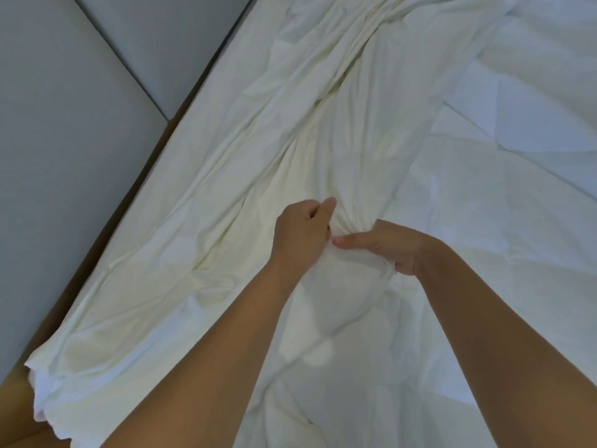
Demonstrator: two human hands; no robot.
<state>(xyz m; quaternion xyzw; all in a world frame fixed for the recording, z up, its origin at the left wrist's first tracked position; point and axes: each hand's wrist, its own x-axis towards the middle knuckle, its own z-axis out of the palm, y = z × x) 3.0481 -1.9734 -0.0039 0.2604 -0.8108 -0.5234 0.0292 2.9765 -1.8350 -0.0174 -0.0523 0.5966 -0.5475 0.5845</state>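
Grip looks firm, left hand [303,236] and right hand [386,248] pinching the bunched sheet [290,140]; pulling evenly toward six o'clock should flatten creases fanning toward one o'clock.

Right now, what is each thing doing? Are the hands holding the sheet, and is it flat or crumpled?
left hand: fingers curled, gripping a bunch of the sheet.
right hand: gripping the sheet right beside the left hand, thumb stretched out.
sheet: crumpled, pulled into long folds that run toward both hands; its lower left edge lies loose.
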